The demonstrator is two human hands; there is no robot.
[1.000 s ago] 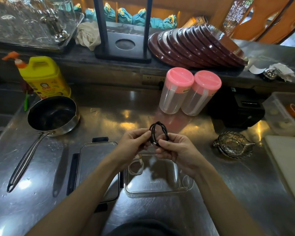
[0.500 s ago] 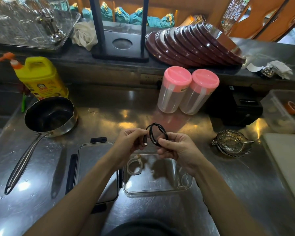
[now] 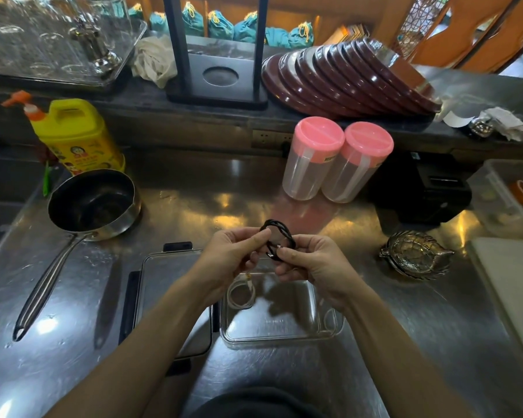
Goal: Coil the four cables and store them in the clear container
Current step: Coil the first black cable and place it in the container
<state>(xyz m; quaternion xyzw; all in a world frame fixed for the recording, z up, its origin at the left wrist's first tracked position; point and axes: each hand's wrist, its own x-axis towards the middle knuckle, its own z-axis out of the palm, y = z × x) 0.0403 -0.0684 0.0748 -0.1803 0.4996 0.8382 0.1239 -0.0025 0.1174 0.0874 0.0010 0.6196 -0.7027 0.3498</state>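
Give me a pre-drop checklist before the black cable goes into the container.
1. Black cable coiled: ok, small tight loop.
2. Grip: ok, left hand and right hand both pinch the coil.
3. Loose plug end tucked in: cannot tell.
4. Clear container open: ok, its lid lies beside it.
5. Room inside: ok, only a white cable in the left corner.
6. Coil above container: ok, roughly over its far edge.
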